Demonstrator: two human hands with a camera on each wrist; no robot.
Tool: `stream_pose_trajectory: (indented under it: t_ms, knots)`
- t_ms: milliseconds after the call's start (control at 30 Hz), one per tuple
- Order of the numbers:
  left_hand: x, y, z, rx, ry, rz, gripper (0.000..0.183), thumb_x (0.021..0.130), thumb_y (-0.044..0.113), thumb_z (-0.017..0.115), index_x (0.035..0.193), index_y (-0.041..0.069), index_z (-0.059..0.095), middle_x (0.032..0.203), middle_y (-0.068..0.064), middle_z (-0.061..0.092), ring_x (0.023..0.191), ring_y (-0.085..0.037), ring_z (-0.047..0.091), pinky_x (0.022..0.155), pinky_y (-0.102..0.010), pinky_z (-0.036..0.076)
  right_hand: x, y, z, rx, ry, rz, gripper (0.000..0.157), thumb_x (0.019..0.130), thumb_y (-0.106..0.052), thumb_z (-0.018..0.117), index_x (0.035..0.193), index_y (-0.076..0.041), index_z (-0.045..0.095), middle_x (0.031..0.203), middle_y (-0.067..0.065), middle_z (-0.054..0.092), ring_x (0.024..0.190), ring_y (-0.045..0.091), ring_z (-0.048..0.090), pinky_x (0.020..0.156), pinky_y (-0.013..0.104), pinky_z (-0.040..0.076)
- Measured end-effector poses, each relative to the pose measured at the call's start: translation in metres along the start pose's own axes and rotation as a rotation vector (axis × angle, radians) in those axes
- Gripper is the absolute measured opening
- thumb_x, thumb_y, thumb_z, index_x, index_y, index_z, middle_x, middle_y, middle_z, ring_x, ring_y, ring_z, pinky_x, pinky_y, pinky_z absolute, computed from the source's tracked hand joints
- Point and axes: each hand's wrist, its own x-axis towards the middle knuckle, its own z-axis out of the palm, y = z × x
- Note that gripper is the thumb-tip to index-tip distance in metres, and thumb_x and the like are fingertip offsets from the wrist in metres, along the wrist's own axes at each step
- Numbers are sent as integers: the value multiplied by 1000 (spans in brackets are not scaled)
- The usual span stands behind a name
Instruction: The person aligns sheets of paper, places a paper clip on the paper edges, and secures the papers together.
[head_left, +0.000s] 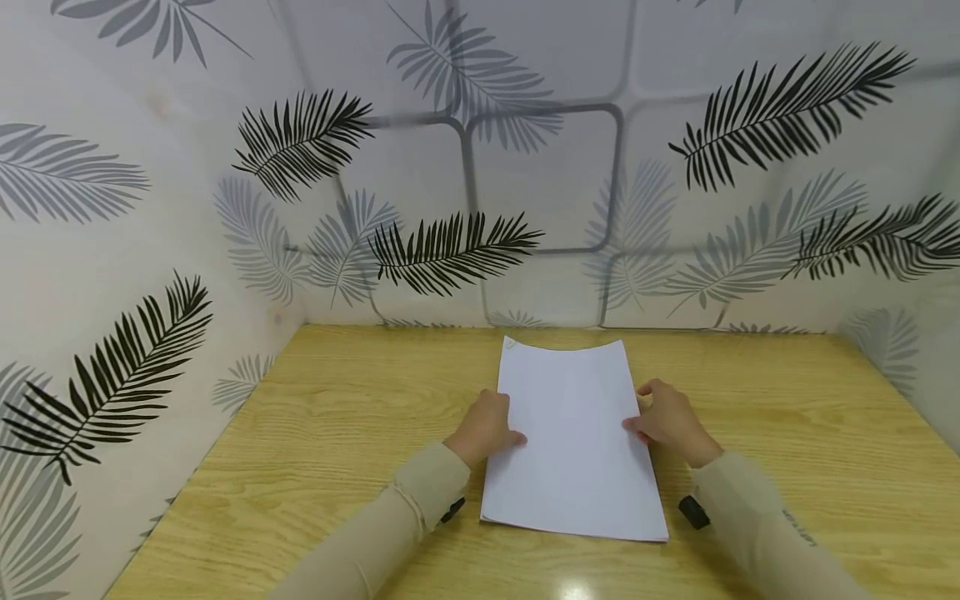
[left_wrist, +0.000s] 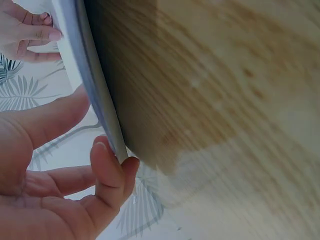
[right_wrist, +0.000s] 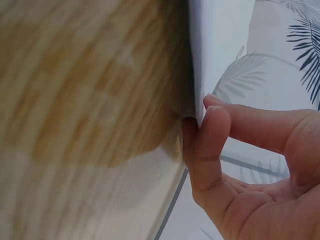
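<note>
A thin stack of white paper sheets [head_left: 573, 450] is held between both hands, its far edge bowed down in the middle. At its far left corner there is a small paper clip [head_left: 511, 342]. My left hand [head_left: 486, 429] grips the left long edge, thumb on top and fingers curled under, as the left wrist view shows. On the opposite edge, my right hand [head_left: 670, 421] pinches the sheets between thumb and fingers [right_wrist: 207, 155]. Seen from the wrists, the edges of the stack [left_wrist: 95, 80] stand off the wooden surface, which carries their shadow.
Beneath the paper is a wooden table [head_left: 337, 417] with light grain. Its far edge meets a wall [head_left: 540, 183] covered in leaf-patterned paper, and similar walls stand at the left and right. Dark wrist devices [head_left: 693, 512] sit at both sleeves.
</note>
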Motion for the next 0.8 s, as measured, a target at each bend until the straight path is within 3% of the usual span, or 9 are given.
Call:
stream_pose_trajectory:
  t_ms: [133, 233, 367, 467, 800]
  knots:
    - [2, 0, 1, 0, -28, -12, 42, 77, 17, 83, 98, -11, 60, 98, -20, 55, 74, -20, 49, 72, -32, 50, 1, -1, 4, -23, 1, -25, 68, 80, -1, 74, 133, 15, 34, 55, 7, 58, 49, 14, 51, 56, 29, 42]
    - [3, 0, 2, -9, -39, -25, 40, 77, 17, 82, 96, -10, 61, 97, -19, 53, 71, -19, 45, 69, -31, 48, 2, -3, 5, -59, 14, -49, 62, 78, 0, 75, 129, 14, 44, 82, 23, 65, 64, 23, 56, 64, 36, 47]
    - [5, 0, 3, -20, -44, -43, 38, 77, 16, 82, 95, -9, 61, 98, -19, 52, 69, -20, 46, 66, -31, 47, 3, -6, 5, -123, 15, -62, 50, 77, -3, 76, 119, 14, 57, 124, 38, 50, 101, 44, 55, 87, 50, 47]
    - [6, 0, 4, -20, -41, -49, 36, 76, 16, 83, 92, -8, 60, 97, -18, 51, 69, -20, 46, 64, -30, 46, 5, -7, 6, -155, 0, -51, 49, 77, -6, 77, 118, 15, 59, 127, 39, 48, 118, 51, 46, 95, 55, 42]
    - [12, 2, 5, 34, -59, -48, 35, 76, 15, 83, 92, -8, 62, 94, -17, 55, 79, -21, 44, 70, -32, 49, 11, -13, 10, -186, -51, 16, 56, 77, -12, 81, 116, 20, 56, 124, 40, 48, 119, 53, 45, 98, 55, 39]
